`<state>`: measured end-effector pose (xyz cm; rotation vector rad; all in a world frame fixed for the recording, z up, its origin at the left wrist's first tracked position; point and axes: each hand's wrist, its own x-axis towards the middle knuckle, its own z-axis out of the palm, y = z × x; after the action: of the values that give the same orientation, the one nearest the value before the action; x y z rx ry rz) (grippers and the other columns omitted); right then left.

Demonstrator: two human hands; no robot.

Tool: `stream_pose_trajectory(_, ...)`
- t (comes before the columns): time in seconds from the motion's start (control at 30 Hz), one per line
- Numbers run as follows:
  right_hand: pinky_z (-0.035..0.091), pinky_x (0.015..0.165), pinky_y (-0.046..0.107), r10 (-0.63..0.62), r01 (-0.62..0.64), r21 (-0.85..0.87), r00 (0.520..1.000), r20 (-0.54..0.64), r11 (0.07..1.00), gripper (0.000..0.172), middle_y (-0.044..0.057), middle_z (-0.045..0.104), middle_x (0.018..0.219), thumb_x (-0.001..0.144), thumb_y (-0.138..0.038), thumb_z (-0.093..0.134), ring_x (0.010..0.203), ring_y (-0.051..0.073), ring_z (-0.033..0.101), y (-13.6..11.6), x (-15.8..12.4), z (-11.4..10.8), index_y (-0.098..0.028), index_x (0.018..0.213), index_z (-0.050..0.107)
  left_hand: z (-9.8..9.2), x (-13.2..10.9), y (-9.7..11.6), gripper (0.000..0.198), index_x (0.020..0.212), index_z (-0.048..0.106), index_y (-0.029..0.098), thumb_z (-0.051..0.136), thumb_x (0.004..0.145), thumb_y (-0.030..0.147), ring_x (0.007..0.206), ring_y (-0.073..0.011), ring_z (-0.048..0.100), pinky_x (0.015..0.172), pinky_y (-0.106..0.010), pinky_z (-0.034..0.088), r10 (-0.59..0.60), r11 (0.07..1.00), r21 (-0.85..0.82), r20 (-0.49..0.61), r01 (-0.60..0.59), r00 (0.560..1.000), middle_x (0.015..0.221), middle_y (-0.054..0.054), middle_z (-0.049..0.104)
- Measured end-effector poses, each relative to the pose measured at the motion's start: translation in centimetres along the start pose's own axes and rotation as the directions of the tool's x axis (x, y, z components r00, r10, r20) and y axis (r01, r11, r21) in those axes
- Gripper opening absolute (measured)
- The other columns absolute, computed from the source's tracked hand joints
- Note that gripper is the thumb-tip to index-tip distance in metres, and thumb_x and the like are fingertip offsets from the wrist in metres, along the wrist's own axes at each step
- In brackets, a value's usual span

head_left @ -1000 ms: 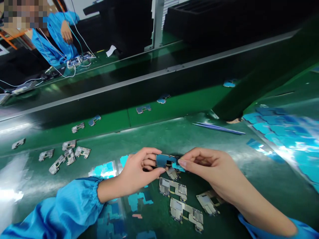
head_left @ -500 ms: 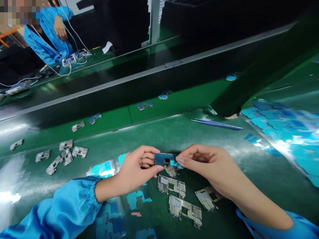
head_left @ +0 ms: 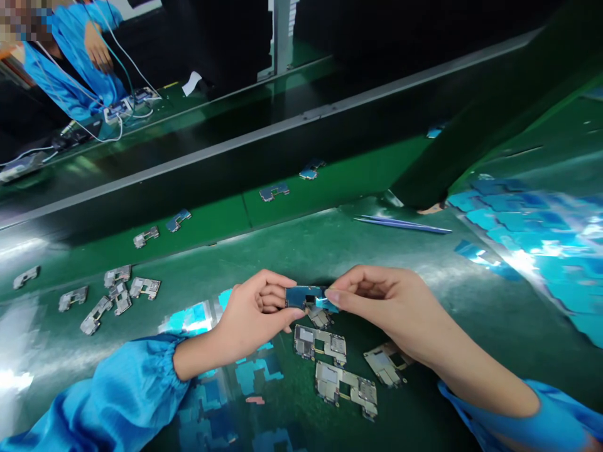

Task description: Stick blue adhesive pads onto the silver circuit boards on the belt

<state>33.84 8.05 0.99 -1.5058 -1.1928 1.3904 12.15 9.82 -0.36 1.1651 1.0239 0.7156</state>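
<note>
My left hand (head_left: pixel 257 311) is closed on the left end of a small circuit board (head_left: pixel 298 296) whose upper face is dark blue. At the board's right end, my right hand (head_left: pixel 372 298) pinches a shiny light-blue piece of film (head_left: pixel 326 305) between thumb and forefinger; how far the film sticks to the board I cannot tell. Just below the hands lie several bare metallic phone boards, among them one with a square cutout (head_left: pixel 320 344), a larger one (head_left: pixel 346 389) and one under my right wrist (head_left: pixel 384 364). Cut-out blue film pieces (head_left: pixel 258 375) lie below my left hand.
More boards (head_left: pixel 120 295) are scattered at the left, and several lie along the raised ledge (head_left: pixel 207 229). Blue tweezers (head_left: pixel 402 224) lie beyond my right hand. Sheets of blue film (head_left: pixel 532 229) cover the right side. Across the partition sits a person in a blue sleeve (head_left: pixel 70 69).
The view has shifted slightly, so the things on the table appear a little further left and higher. Both hands keep their hold on the board and film.
</note>
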Motion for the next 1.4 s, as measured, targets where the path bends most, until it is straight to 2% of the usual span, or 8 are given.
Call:
stream_pose_trajectory(0.43, 0.045, 0.048, 0.028, 0.000, -0.001, -0.060, 1.000, -0.020, 0.998, 0.024, 0.004, 0.069, 0.060, 0.072, -0.044, 0.078, 0.053, 0.015, 0.059, -0.4, -0.4, 0.4, -0.021, 0.066, 0.072, -0.2, 0.1, -0.2, 0.033, 0.096, 0.062, 0.018, 0.084, 0.071, 0.023, 0.061, -0.0114, 0.066, 0.060, -0.024, 0.057, 0.030, 0.999, 0.036, 0.024, -0.031, 0.999, 0.071, 0.001, 0.068)
stream_pose_trajectory(0.63, 0.037, 0.045, 0.025, -0.046, 0.041, -0.048, 0.993, -0.109, 0.998, 0.034, -0.006, 0.054, 0.054, 0.070, -0.043, 0.081, 0.047, 0.010, 0.047, 0.1, -0.3, 0.8, -0.023, 0.075, 0.055, -0.3, 0.3, -0.1, 0.037, 0.096, 0.062, 0.017, 0.086, 0.068, 0.020, 0.060, -0.0103, 0.066, 0.059, -0.022, 0.054, -0.023, 1.000, 0.004, 0.036, 0.023, 0.999, 0.069, 0.003, 0.067)
stream_pose_trajectory(0.9, 0.048, 0.055, 0.029, -0.274, 0.246, -0.211, 0.955, -0.114, 0.946, 0.026, -0.006, 0.049, 0.063, 0.086, -0.043, 0.072, 0.057, 0.014, 0.053, 0.3, -0.9, 1.3, -0.023, 0.098, 0.060, -1.2, 1.0, 1.3, 0.044, 0.103, 0.061, 0.015, 0.087, 0.067, 0.022, 0.062, -0.0117, 0.068, 0.064, -0.025, 0.056, 0.034, 0.999, -0.019, 0.015, -0.034, 0.999, 0.074, 0.001, 0.070)
stream_pose_trajectory(1.0, 0.057, 0.074, 0.037, -0.497, 0.419, -0.387, 0.859, -0.124, 0.821, 0.022, 0.000, 0.062, 0.076, 0.090, -0.038, 0.068, 0.075, 0.020, 0.065, 0.2, -1.8, 2.2, -0.025, 0.106, 0.060, -4.5, 3.5, 3.0, 0.046, 0.110, 0.062, 0.014, 0.085, 0.074, 0.029, 0.074, -0.0164, 0.071, 0.074, -0.030, 0.057, 0.255, 0.946, 0.238, -0.134, -0.219, 0.958, 0.085, -0.004, 0.073)
stream_pose_trajectory(1.07, 0.058, 0.081, 0.041, -0.622, 0.568, -0.518, 0.778, 0.087, 0.639, 0.016, 0.005, 0.070, 0.088, 0.096, -0.032, 0.062, 0.089, 0.025, 0.069, 0.6, -2.4, 3.3, -0.025, 0.110, 0.063, -7.2, 5.4, 3.8, 0.041, 0.111, 0.065, 0.014, 0.082, 0.079, 0.032, 0.089, -0.0199, 0.071, 0.085, -0.034, 0.055, 0.418, 0.783, 0.580, -0.224, -0.224, 0.880, 0.095, -0.007, 0.073)
stream_pose_trajectory(1.17, 0.053, 0.100, 0.053, -0.613, 0.727, -0.580, 0.658, 0.437, 0.367, 0.034, 0.012, 0.073, 0.121, 0.102, -0.025, 0.050, 0.123, 0.032, 0.063, 1.7, -3.0, 5.6, -0.022, 0.135, 0.057, -10.2, 7.7, 4.0, 0.033, 0.106, 0.071, 0.013, 0.081, 0.082, 0.034, 0.113, -0.0295, 0.061, 0.100, -0.043, 0.046, 0.517, 0.484, 0.874, -0.257, -0.031, 0.817, 0.116, -0.014, 0.067)
stream_pose_trajectory(1.3, 0.033, 0.113, 0.073, -0.554, 0.750, -0.646, 0.601, 0.576, 0.141, 0.046, 0.020, 0.067, 0.136, 0.104, -0.018, 0.044, 0.137, 0.036, 0.052, 3.1, -3.3, 7.7, -0.011, 0.149, 0.044, -10.6, 7.4, 3.1, 0.049, 0.124, 0.066, 0.012, 0.081, 0.083, 0.034, 0.133, -0.0428, 0.042, 0.106, -0.055, 0.036, 0.547, 0.413, 0.909, -0.301, 0.060, 0.781, 0.142, -0.024, 0.051)
stream_pose_trajectory(1.4, 0.031, 0.112, 0.076, -0.570, 0.739, -0.664, 0.596, 0.565, 0.115, 0.040, 0.023, 0.069, 0.130, 0.105, -0.020, 0.046, 0.129, 0.036, 0.060, 2.8, -3.5, 7.6, -0.005, 0.141, 0.050, -9.0, 4.2, 2.4, 0.041, 0.128, 0.063, 0.016, 0.068, 0.094, 0.039, 0.129, -0.0342, 0.049, 0.107, -0.047, 0.037, 0.581, 0.365, 0.919, -0.098, -0.151, 0.808, 0.137, -0.017, 0.057)
